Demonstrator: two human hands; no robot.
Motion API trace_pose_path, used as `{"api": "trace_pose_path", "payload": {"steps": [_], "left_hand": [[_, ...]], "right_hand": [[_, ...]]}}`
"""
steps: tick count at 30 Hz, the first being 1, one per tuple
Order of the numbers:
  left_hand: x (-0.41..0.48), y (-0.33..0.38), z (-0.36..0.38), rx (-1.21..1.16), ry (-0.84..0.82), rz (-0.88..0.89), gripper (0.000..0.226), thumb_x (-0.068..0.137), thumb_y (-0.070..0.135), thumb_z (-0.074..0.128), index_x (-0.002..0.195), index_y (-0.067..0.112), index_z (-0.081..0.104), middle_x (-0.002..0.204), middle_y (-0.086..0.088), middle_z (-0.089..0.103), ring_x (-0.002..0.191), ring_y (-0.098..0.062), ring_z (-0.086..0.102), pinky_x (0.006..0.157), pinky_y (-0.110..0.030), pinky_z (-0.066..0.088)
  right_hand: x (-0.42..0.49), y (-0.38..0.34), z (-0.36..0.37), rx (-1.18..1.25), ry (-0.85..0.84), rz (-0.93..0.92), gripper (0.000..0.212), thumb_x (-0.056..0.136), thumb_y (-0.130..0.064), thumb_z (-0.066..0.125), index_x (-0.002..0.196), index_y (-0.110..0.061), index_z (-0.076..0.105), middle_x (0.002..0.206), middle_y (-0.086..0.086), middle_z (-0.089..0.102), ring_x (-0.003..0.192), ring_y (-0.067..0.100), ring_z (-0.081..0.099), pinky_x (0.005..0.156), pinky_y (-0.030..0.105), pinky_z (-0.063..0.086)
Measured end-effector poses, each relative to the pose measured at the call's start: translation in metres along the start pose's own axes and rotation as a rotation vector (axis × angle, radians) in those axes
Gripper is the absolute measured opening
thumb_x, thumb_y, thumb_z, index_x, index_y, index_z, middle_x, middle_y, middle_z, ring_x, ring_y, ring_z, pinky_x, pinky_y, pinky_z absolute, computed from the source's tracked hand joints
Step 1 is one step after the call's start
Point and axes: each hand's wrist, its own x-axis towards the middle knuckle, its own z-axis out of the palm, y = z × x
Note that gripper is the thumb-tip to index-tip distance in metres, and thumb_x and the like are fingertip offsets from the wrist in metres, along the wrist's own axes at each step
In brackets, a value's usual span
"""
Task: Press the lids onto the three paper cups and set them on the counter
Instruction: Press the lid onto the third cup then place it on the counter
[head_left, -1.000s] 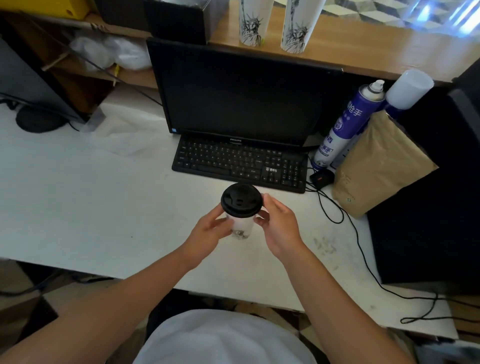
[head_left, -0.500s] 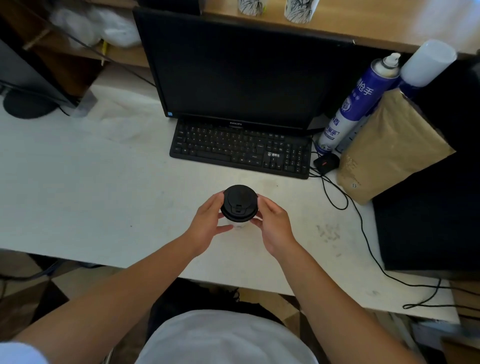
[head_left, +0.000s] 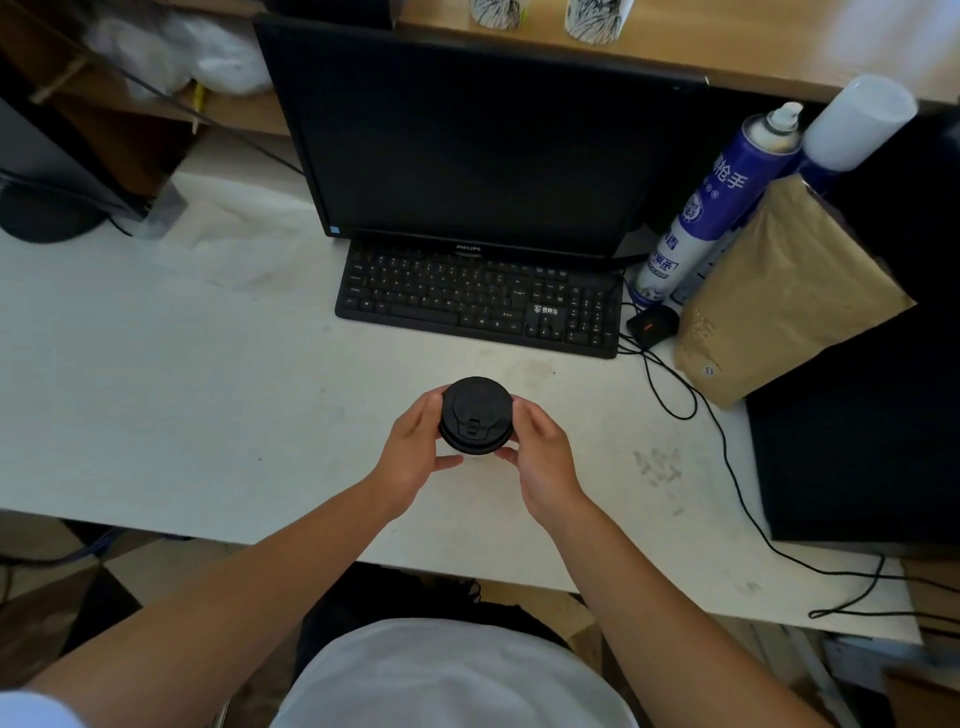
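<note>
The paper cup (head_left: 475, 457) with its black lid (head_left: 477, 414) is sitting in the middle of the frame over the white desk (head_left: 182, 405); bare desk is lying wide open to its left, and the keyboard (head_left: 478, 299) is sitting just above. The left hand (head_left: 415, 457) and right hand (head_left: 540, 460) are curling around the cup from both sides, gripping it just under the lid; both arms are reaching up from the bottom of the frame.

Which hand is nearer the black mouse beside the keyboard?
Right. The right hand grips the lidded cup on the side facing the mouse; the left hand holds the cup's far side.
</note>
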Motion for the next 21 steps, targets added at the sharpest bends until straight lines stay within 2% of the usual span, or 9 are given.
{"api": "trace_pose_path", "payload": {"steps": [4,8,10,12,14,15,17,19,21], "left_hand": [[0.007,-0.008,-0.008,0.177,-0.005,0.103,0.038,0.109,0.038,0.027,0.131,0.020,0.052,0.128,0.000,0.059,0.121,-0.021,0.059,0.085,-0.042,0.062],[0.012,-0.008,-0.010,0.318,-0.029,0.205,0.036,0.109,0.030,0.024,0.136,0.015,0.043,0.129,-0.002,0.054,0.118,-0.019,0.058,0.094,-0.044,0.058],[0.014,-0.008,-0.012,0.383,-0.038,0.253,0.039,0.109,0.029,0.023,0.142,0.013,0.037,0.131,-0.002,0.052,0.116,-0.015,0.058,0.100,-0.036,0.053],[0.015,-0.008,-0.012,0.454,-0.041,0.315,0.041,0.109,0.025,0.024,0.146,0.012,0.034,0.137,-0.002,0.050,0.120,-0.014,0.055,0.105,-0.023,0.045],[0.015,-0.006,-0.012,0.485,-0.048,0.358,0.041,0.108,0.017,0.026,0.148,0.012,0.034,0.141,0.001,0.048,0.123,-0.006,0.051,0.103,-0.008,0.038],[0.015,-0.004,-0.011,0.482,-0.054,0.374,0.040,0.108,0.015,0.027,0.147,0.013,0.036,0.139,0.005,0.049,0.122,0.001,0.051,0.102,-0.005,0.036],[0.013,-0.004,-0.011,0.454,-0.060,0.396,0.039,0.105,0.014,0.030,0.141,0.017,0.045,0.130,0.015,0.055,0.119,0.007,0.052,0.101,-0.010,0.040],[0.012,-0.005,-0.011,0.393,-0.031,0.373,0.037,0.106,0.016,0.031,0.136,0.023,0.051,0.126,0.018,0.058,0.119,0.000,0.055,0.100,-0.023,0.048],[0.010,-0.004,-0.009,0.313,0.032,0.287,0.034,0.108,0.015,0.031,0.131,0.027,0.053,0.124,0.015,0.059,0.117,-0.010,0.058,0.092,-0.036,0.057]], "right_hand": [[0.003,0.000,0.001,-0.070,-0.008,-0.038,0.030,0.108,-0.024,0.039,0.116,-0.017,0.067,0.117,0.002,0.070,0.112,0.022,0.064,0.093,0.046,0.059],[0.005,-0.001,0.003,-0.180,0.008,-0.101,0.028,0.109,-0.023,0.035,0.115,-0.020,0.062,0.109,-0.006,0.066,0.101,0.010,0.062,0.093,0.047,0.058],[0.004,0.001,0.006,-0.214,0.032,-0.128,0.026,0.109,-0.024,0.034,0.114,-0.023,0.060,0.109,-0.005,0.065,0.100,0.009,0.062,0.091,0.044,0.058],[0.001,0.003,0.010,-0.234,0.052,-0.156,0.027,0.109,-0.025,0.032,0.116,-0.023,0.058,0.113,0.000,0.065,0.104,0.016,0.063,0.090,0.045,0.058],[-0.001,0.003,0.012,-0.257,0.065,-0.170,0.029,0.110,-0.026,0.030,0.118,-0.021,0.057,0.116,0.002,0.064,0.106,0.021,0.063,0.085,0.045,0.060],[-0.002,0.001,0.012,-0.241,0.065,-0.155,0.029,0.110,-0.026,0.029,0.118,-0.020,0.056,0.116,0.003,0.063,0.104,0.020,0.063,0.080,0.042,0.062],[-0.003,-0.002,0.010,-0.157,0.059,-0.100,0.028,0.110,-0.024,0.031,0.117,-0.017,0.057,0.115,0.002,0.061,0.101,0.018,0.063,0.074,0.042,0.064],[-0.004,-0.003,0.007,-0.052,0.063,-0.040,0.025,0.109,-0.022,0.035,0.117,-0.015,0.057,0.117,0.003,0.061,0.106,0.019,0.062,0.078,0.047,0.064],[-0.004,0.000,0.004,0.039,0.088,0.002,0.021,0.108,-0.019,0.040,0.116,-0.012,0.058,0.123,0.007,0.061,0.114,0.024,0.061,0.084,0.046,0.063]]}}
